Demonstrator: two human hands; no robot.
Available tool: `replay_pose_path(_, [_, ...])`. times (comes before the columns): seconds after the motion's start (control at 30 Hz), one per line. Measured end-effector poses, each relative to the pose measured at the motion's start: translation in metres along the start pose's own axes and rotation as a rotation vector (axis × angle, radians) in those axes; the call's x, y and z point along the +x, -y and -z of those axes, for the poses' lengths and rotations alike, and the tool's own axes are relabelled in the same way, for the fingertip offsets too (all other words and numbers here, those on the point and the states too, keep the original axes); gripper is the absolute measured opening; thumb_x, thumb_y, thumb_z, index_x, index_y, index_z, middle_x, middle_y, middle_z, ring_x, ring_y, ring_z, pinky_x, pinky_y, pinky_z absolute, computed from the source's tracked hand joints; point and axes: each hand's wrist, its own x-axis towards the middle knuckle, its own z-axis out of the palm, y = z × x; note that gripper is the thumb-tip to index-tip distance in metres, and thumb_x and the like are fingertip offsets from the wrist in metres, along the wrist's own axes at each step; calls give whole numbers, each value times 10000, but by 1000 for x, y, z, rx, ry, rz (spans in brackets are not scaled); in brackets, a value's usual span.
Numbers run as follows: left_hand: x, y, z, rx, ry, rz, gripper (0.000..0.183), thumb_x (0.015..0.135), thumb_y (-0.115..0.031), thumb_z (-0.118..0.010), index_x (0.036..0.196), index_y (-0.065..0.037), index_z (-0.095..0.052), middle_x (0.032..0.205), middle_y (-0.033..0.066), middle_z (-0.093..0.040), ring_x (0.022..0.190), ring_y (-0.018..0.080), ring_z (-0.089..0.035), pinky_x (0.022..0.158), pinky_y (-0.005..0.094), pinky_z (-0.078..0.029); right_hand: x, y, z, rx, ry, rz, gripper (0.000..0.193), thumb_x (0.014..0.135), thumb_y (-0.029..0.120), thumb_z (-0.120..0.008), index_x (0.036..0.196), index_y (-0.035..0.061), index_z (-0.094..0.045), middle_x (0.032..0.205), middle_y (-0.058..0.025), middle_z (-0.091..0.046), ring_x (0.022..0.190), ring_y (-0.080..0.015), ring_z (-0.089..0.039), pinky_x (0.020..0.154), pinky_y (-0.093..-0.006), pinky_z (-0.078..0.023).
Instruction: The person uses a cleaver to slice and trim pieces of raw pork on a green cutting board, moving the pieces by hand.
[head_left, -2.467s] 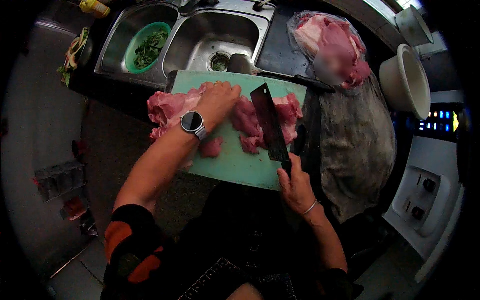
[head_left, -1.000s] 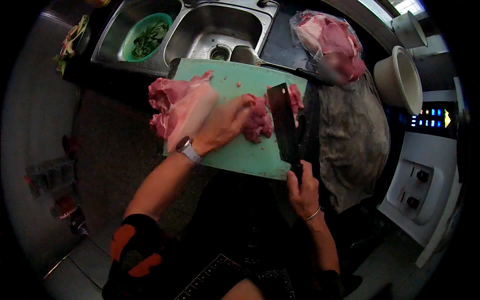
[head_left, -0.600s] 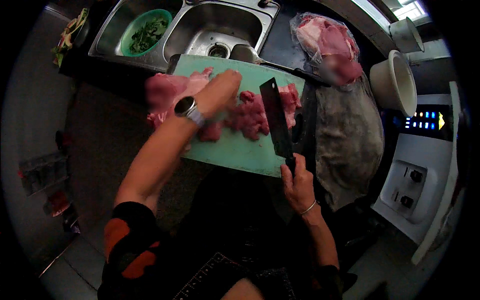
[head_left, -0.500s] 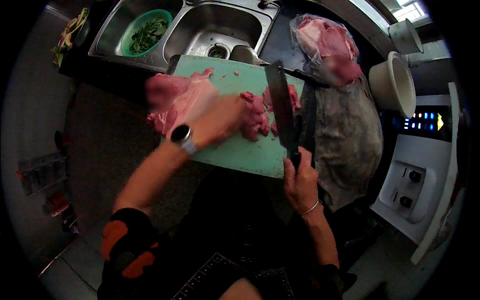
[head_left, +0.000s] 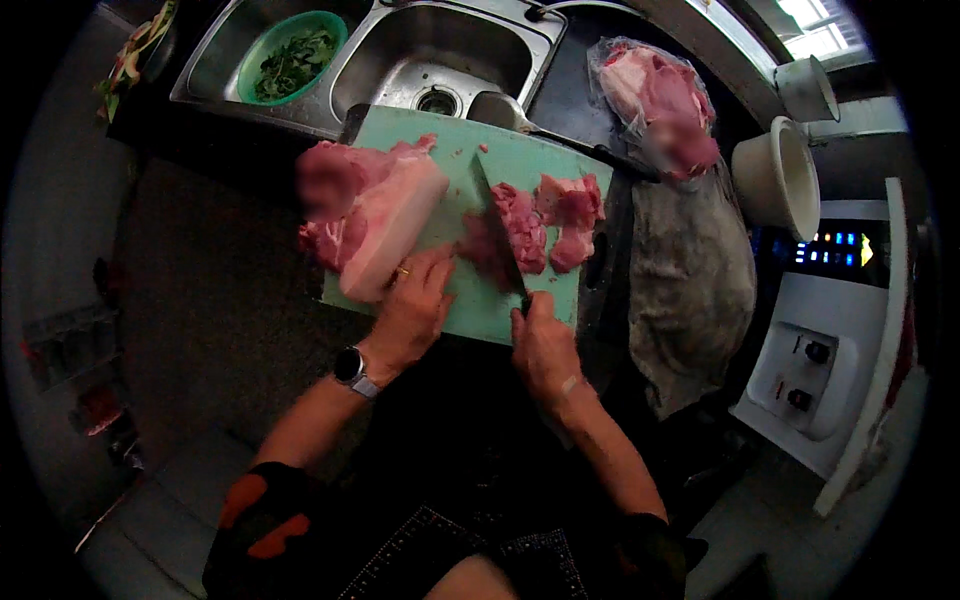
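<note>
My right hand (head_left: 548, 350) is closed round the handle of a cleaver (head_left: 500, 225), whose blade slants up and leftward over a green cutting board (head_left: 465, 318). Just left of the blade lies a motion-blurred piece of raw meat (head_left: 482, 246). Cut meat strips (head_left: 520, 228) sit right of it, with more meat pieces (head_left: 570, 215) farther right. A large slab of raw meat with pale skin (head_left: 398, 235) covers the board's left part. Against its near end rests my left hand (head_left: 412, 310), fingers stretched forward and holding nothing; whether the fingertips press the slab is hard to tell.
Beyond the board is a double steel sink (head_left: 430, 60), with a green basin of leafy greens (head_left: 295, 60) in its left bowl. Bagged raw meat (head_left: 660, 105) lies at the far right, above a grey cloth (head_left: 690, 290). A white pot (head_left: 780, 180) stands beside them.
My left hand has drawn back from the small pieces toward the slab's near end. The cleaver has shifted left, between the blurred piece and the cut strips.
</note>
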Motion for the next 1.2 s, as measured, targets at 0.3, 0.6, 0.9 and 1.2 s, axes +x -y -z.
replay_pose_path(0.3, [-6,18,-10,231,41,-124,301,772,-5,-578,1072,23,-565,1299,169,-524,1155,332,-511,988,433,-433,-1,-7,1,14,-117,5,270,951,149,-573,1109,-15,-427,814,-314,-631,749,-503,-622,648,-556,-501])
replay_pose_path(0.6, [11,12,-12,331,87,-118,232,760,30,-559,989,-5,-572,1187,176,-526,1102,365,-505,944,449,-439,5,-20,6,40,-177,-30,238,947,130,-581,1071,-1,-426,792,-325,-615,781,-526,-599,628,-561,-463])
replay_pose_path(0.9, [15,24,-11,273,101,-232,211,752,-3,-548,963,-16,-563,1059,176,-531,1049,350,-500,915,459,-425,0,5,-7,59,-116,-25,238,956,158,-564,1065,-2,-426,762,-320,-615,742,-516,-605,624,-569,-473])
replay_pose_path(1.2, [29,-9,73,-5,-4,-268,236,720,30,-598,949,-20,-574,1046,170,-539,1023,361,-523,914,473,-432,-10,27,-4,150,-57,-18,269,962,168,-560,1066,-16,-394,752,-319,-615,718,-528,-599,606,-591,-458])
